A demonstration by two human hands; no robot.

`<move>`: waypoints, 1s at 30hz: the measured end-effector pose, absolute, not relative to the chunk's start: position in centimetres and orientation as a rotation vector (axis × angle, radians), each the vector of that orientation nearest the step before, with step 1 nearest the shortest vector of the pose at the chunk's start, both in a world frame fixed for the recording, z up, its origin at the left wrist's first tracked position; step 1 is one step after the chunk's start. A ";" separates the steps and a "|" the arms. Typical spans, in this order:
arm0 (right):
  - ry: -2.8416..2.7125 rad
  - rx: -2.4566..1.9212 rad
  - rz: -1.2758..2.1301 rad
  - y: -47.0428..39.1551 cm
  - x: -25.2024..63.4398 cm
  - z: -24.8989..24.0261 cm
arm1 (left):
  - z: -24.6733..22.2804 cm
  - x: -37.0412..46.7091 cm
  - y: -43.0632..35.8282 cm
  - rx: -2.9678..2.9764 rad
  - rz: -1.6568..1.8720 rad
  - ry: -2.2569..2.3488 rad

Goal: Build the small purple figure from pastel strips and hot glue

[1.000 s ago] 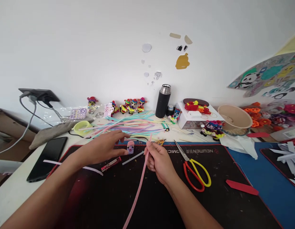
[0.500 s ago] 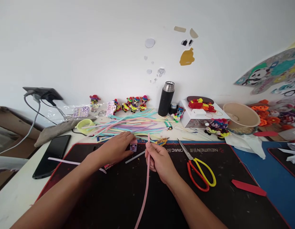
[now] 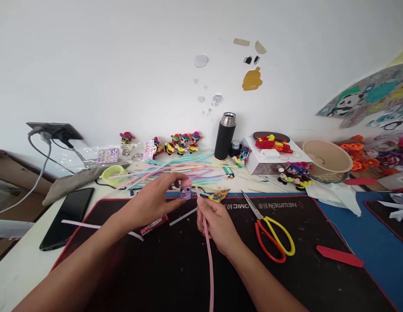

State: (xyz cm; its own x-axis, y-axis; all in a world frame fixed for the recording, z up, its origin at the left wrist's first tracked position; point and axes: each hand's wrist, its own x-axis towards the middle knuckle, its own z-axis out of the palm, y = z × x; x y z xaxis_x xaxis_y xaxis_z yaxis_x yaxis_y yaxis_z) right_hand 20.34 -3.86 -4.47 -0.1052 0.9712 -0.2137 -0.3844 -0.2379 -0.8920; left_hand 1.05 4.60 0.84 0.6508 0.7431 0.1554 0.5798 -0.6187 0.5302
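Observation:
My left hand (image 3: 155, 199) grips a small pink and purple piece (image 3: 186, 190) between thumb and fingers, above the black mat (image 3: 168, 268). Close beside it on the right, my right hand (image 3: 217, 219) pinches a long pink strip (image 3: 210, 264) near its upper end; the strip hangs down toward the mat's front. A grey strip (image 3: 183, 216) lies between the hands. Under my left forearm passes a pale lilac strip (image 3: 80, 224), and a red and pink packet (image 3: 154, 225) lies by the left wrist.
Scissors (image 3: 263, 221) with red and yellow handles and a red strip (image 3: 339, 255) lie on the right. Behind are a pile of pastel strips (image 3: 175, 167), a black flask (image 3: 225, 136), small colourful figures (image 3: 181, 144) and a beige bowl (image 3: 328, 154). A phone (image 3: 67, 216) is at left.
My left hand has lifted the pink and purple piece slightly, bringing more of it into view. The pink strip's lower end has swung to the right.

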 end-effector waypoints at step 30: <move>-0.822 -1.004 1.625 -4.2 20.1 -4.1 | 1.5 1.9 3.5 2.304 0.532 1.007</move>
